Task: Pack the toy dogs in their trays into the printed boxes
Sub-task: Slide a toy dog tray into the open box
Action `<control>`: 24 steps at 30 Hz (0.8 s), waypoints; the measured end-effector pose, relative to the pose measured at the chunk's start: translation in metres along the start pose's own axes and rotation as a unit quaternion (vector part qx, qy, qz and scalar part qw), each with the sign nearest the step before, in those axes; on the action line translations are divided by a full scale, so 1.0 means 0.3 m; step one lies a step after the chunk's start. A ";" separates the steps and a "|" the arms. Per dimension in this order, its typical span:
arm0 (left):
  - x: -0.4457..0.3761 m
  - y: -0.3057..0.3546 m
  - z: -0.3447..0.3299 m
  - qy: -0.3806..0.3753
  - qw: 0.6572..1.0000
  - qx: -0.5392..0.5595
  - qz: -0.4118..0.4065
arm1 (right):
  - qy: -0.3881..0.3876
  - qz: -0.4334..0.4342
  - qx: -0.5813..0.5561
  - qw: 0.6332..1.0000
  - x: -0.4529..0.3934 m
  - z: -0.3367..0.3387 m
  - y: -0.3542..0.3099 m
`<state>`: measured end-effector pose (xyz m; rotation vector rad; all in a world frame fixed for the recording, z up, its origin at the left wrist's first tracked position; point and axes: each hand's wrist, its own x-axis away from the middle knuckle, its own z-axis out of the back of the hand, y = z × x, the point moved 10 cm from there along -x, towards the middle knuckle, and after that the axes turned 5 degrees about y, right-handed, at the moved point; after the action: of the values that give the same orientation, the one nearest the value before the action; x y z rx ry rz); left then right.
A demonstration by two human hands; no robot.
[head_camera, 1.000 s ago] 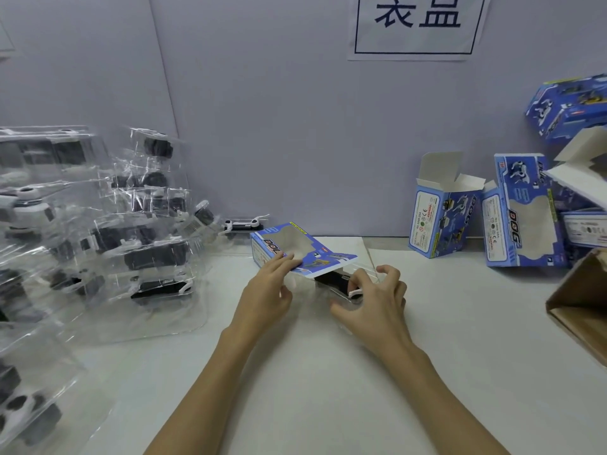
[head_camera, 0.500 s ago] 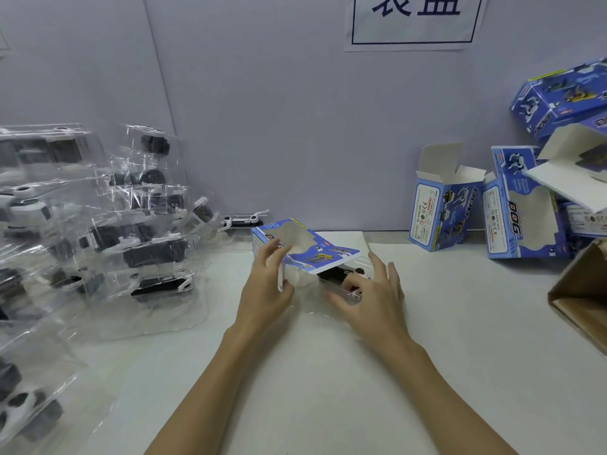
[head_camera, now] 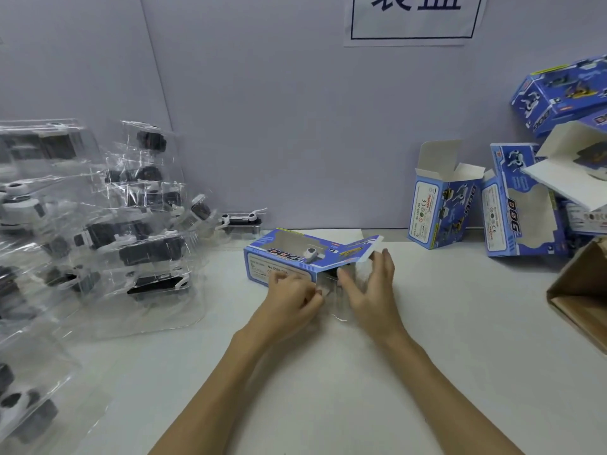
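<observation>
At centre frame the left hand point(head_camera: 290, 298) curls its fingers against the near side of the box point(head_camera: 289, 261), bracing it; the right hand point(head_camera: 371, 290), fingers loosely spread, pushes the clear tray point(head_camera: 341, 290) into the open end; the toy dog point(head_camera: 310, 253) shows through the window; best to keep the flap point(head_camera: 364, 249) lifted and slide the tray in straight; more trays point(head_camera: 98, 224) wait at left.

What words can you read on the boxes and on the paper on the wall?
"DOG": on the top of the box lying on the table between the hands.
"DOG": on the front of the standing box at the right.
"WARNING", "CE": on the side of the open box.
Wall paper sign: two large Chinese characters, tops cut off.
Other small print: too blurred.
</observation>
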<state>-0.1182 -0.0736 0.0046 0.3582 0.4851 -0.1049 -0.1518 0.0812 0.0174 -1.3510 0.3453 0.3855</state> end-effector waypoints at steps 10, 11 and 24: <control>0.007 0.025 0.018 0.024 0.998 0.055 -0.001 | -0.072 -0.194 -0.199 0.958 0.043 -0.116 0.079; 0.007 0.032 0.030 0.038 0.998 0.052 -0.007 | -0.109 -0.168 -0.211 0.957 0.047 -0.136 0.051; 0.027 0.266 0.188 0.154 0.972 -0.032 -0.172 | 0.119 -0.223 -0.228 0.940 0.005 0.019 0.114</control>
<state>-0.0718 -0.0196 0.0719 0.2239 0.8550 -0.3721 -0.1661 0.0929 -0.0118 -1.8850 0.1390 -0.0916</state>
